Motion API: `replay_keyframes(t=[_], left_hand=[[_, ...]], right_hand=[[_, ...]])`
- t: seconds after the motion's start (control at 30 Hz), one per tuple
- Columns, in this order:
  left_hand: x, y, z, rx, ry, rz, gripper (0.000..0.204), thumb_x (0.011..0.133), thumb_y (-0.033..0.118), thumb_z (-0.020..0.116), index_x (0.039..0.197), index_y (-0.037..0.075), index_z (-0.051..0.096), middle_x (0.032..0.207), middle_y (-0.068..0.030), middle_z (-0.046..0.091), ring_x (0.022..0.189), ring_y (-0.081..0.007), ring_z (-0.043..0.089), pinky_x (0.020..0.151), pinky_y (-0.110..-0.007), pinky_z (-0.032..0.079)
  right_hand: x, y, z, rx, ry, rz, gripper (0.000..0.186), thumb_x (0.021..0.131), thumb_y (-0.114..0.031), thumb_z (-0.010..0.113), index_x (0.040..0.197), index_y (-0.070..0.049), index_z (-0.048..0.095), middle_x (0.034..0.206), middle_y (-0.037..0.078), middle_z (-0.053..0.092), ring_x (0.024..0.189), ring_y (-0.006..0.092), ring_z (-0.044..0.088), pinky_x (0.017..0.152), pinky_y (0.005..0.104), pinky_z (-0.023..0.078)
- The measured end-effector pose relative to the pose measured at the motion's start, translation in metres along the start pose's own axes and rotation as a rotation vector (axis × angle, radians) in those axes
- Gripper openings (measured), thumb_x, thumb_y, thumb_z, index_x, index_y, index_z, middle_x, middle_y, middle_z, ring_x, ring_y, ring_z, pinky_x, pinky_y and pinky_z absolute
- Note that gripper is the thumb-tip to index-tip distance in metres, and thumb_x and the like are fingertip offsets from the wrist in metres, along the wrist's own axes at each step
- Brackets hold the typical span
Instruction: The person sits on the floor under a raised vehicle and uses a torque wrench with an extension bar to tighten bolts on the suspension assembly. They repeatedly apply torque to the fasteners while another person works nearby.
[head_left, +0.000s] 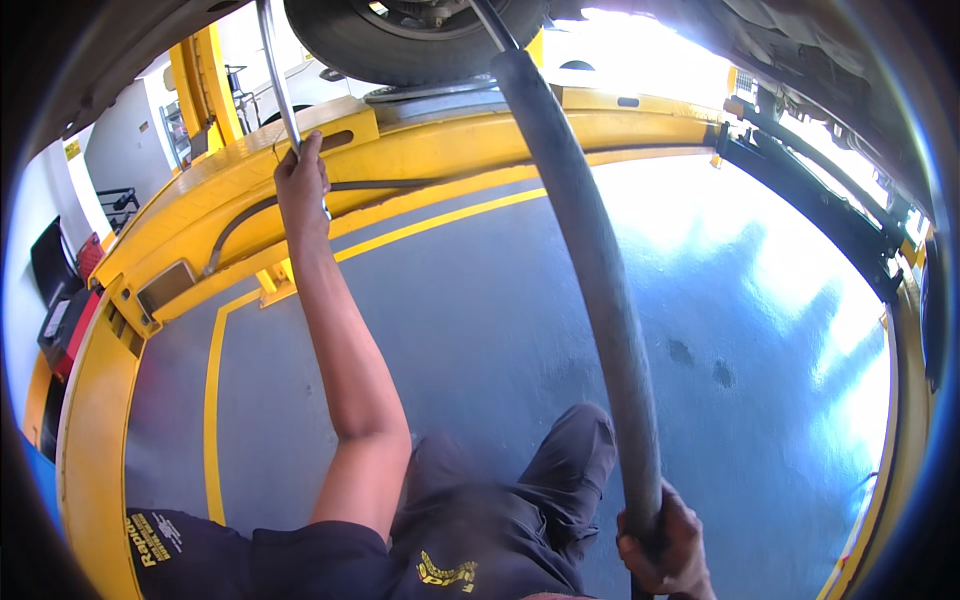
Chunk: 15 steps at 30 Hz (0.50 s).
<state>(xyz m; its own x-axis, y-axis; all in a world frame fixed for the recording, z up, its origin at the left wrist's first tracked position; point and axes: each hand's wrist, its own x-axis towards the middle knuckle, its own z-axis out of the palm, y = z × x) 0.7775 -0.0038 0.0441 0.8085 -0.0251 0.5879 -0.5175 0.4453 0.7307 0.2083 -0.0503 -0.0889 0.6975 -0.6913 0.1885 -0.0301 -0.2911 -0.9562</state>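
Observation:
My left hand (302,180) is raised at upper left, fingers closed round a thin chrome rod (274,65) that runs up out of the frame, beside the tire (350,45) of the vehicle overhead. My right hand (662,545), low at the right, grips the bottom part of a long, thick grey sleeved bar (585,235). The bar slants up past the tire, with a metal shaft coming out of its top end toward the wheel area; where that shaft ends is out of view.
A yellow lift frame (450,130) crosses ahead and runs down both sides, with a hose (247,217) along it. A black beam (800,185) is at right, a red and black box (65,330) at left. My legs (570,450) show above the grey floor (470,330). The vehicle's underside (750,40) hangs overhead.

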Motion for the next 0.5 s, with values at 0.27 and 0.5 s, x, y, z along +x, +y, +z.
replay_keyframes(t=[0.27,0.5], left_hand=[[-0.003,0.001,-0.001,0.034,-0.018,-0.005,0.037,0.102,0.035,0.073,0.079,0.016,0.052,0.061,0.0063,0.035,0.052,-0.0028,0.029,0.050,-0.024,0.025],[-0.014,-0.004,-0.009,0.173,-0.017,0.087,0.035,0.104,0.045,0.068,0.098,0.010,0.064,0.079,-0.0001,0.054,0.078,-0.0076,0.055,0.074,-0.025,0.045]], right_hand=[[0.083,-0.051,0.013,-0.029,-0.115,-0.185,0.072,0.101,-0.009,0.066,0.162,0.006,0.030,0.092,0.007,0.065,0.070,0.0131,0.063,0.062,0.0298,0.053],[0.133,-0.062,0.049,-0.111,0.021,-0.266,0.070,0.104,-0.012,0.065,0.163,0.005,0.030,0.088,0.008,0.066,0.066,0.0120,0.063,0.057,0.0296,0.052]])
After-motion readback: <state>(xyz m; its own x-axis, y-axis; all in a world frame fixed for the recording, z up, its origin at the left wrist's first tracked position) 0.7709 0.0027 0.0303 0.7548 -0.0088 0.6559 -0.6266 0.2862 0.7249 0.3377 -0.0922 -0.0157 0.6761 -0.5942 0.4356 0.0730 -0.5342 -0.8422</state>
